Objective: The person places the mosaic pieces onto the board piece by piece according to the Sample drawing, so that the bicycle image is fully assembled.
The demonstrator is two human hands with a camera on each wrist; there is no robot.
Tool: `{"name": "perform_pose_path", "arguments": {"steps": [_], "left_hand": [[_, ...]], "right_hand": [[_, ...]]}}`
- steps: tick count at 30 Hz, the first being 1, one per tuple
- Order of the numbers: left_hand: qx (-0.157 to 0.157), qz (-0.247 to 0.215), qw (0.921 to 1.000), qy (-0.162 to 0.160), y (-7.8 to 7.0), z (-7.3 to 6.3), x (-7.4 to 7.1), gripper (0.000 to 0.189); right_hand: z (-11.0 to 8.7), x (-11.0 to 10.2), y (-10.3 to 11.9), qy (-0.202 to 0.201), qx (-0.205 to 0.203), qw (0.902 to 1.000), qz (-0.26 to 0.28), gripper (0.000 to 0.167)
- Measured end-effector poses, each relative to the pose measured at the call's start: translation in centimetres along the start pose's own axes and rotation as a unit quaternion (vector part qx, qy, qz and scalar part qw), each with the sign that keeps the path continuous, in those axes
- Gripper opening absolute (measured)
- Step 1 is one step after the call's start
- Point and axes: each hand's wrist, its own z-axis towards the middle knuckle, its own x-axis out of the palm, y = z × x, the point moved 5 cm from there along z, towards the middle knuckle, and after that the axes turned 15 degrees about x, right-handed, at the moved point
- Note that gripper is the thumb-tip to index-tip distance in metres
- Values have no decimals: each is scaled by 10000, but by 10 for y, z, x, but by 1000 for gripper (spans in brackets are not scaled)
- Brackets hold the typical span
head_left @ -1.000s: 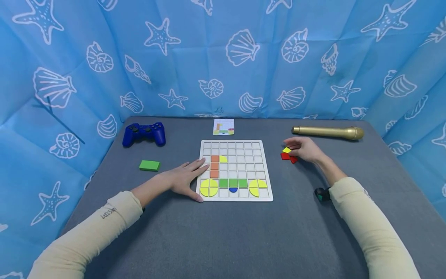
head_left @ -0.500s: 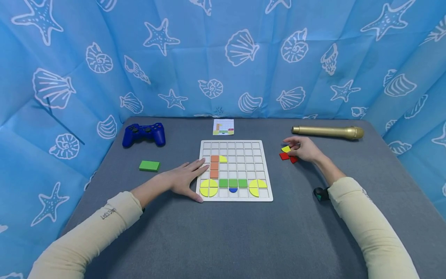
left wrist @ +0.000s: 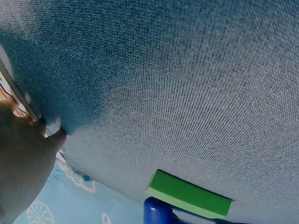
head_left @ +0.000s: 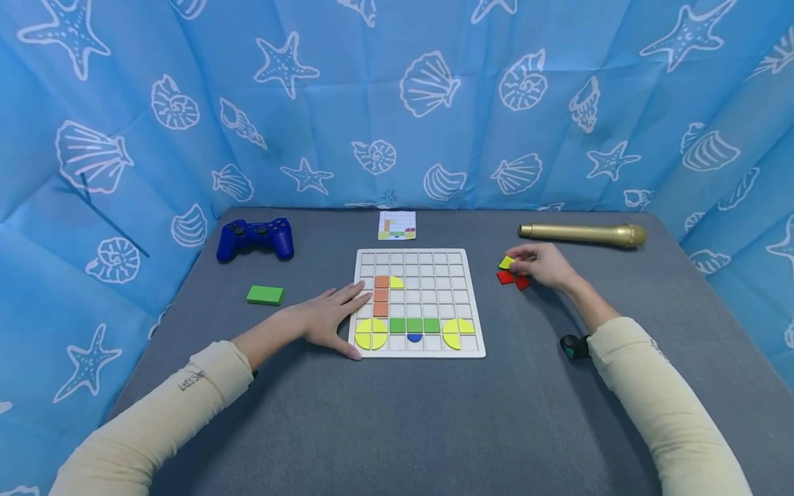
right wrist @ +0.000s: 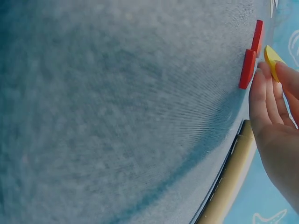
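Observation:
My right hand (head_left: 541,264) pinches a yellow quarter-circle tile (right wrist: 271,61) between thumb and fingers, over two red tiles (head_left: 505,277) on the table. In the right wrist view the yellow tile is tilted, clear of the red tiles (right wrist: 248,69). My left hand (head_left: 329,319), fingers spread, rests on the left edge of a white grid board (head_left: 428,258). On the board are orange squares (head_left: 381,296) in a column, a row of green squares (head_left: 414,325), a blue half-round tile (head_left: 414,337) and yellow quarter-circle tiles (head_left: 459,326) in both lower corners and beside the top orange square.
A small printed pattern card (head_left: 397,226) lies behind the board. At the left are a blue game controller (head_left: 256,238) and a green block (head_left: 265,295). A gold microphone (head_left: 583,234) lies behind my right hand. A blue shell-print curtain (head_left: 384,103) surrounds the grey table (head_left: 409,427).
My right hand has picked the yellow tile up from beside the red ones and raised it slightly, turning it. My left hand has stayed in place on the board.

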Motion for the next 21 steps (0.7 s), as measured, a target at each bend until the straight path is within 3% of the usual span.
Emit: {"name": "perform_pose_path", "arguments": {"steps": [10,21], "left_hand": [[-84,16,10000,37,0,1,0,115],[-55,-5,10000,10,0,0,-1,114]], "right_hand": [[-17,5,8,655,343,9950,668,39],[-44,24,23,1357,125,9863,933,36]]}}
